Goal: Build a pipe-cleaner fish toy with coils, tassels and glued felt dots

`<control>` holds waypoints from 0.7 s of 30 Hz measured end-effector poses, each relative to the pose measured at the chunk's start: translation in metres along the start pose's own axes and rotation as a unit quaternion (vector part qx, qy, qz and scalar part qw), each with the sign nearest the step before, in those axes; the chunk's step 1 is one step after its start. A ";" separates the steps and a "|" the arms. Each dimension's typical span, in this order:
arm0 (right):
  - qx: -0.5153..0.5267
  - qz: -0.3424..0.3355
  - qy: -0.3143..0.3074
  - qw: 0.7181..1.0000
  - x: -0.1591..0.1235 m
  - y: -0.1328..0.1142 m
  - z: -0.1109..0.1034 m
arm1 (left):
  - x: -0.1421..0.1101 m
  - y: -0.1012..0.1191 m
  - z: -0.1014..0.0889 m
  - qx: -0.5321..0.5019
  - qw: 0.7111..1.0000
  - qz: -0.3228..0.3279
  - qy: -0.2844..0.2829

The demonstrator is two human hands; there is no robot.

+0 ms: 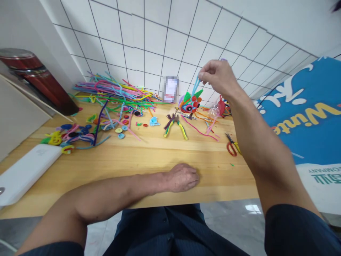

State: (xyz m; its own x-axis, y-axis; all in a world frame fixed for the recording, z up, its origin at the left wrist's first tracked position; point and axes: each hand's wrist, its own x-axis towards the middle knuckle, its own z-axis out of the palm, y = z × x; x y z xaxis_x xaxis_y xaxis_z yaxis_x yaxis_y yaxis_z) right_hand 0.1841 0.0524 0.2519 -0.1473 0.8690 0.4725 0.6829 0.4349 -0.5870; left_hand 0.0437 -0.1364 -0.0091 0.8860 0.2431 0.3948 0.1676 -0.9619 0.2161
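Observation:
My right hand (217,74) is raised over the back of the table and pinches a light blue pipe-cleaner loop (196,86). Just below the loop is a colourful pipe-cleaner figure (189,106) with green points, red-orange balls and a round eye. Whether the figure hangs free or touches the table, I cannot tell. Near the front edge, my left hand (183,177) lies on the wooden table (128,161) in a loose fist, with nothing visible in it. Pliers (176,127) with yellow-green handles lie between the hands. Scissors (232,145) are partly behind my right forearm.
Pipe cleaners (114,90) are heaped at the back left, with finished-looking twisted pieces (77,135) and buttons (121,136) before them. A phone (171,89) leans on the tiled wall. A red thermos (39,81), a white device (30,172) and a blue printed board (306,113) flank the table.

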 end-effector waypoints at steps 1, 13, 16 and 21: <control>0.002 -0.003 -0.006 1.000 0.000 0.003 0.002 | 0.000 0.000 0.000 0.001 1.000 0.000 0.000; 0.042 -0.052 -0.037 0.997 0.015 0.043 0.022 | -0.001 0.000 0.003 -0.013 1.000 0.002 0.010; 0.046 -0.053 -0.033 0.997 0.015 0.038 0.020 | -0.001 0.001 -0.003 -0.038 0.996 -0.009 0.085; 0.049 -0.066 -0.006 0.997 0.007 0.027 0.018 | 0.005 -0.014 -0.051 -0.084 0.933 -0.107 0.334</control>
State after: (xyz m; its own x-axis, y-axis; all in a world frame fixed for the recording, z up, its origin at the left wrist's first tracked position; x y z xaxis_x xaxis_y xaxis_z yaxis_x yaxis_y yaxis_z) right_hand 0.1890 0.0747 0.2277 -0.2396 0.8056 0.5418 0.5846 0.5652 -0.5820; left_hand 0.0236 -0.1149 0.0357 0.3633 0.5047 0.7831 0.1894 -0.8630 0.4683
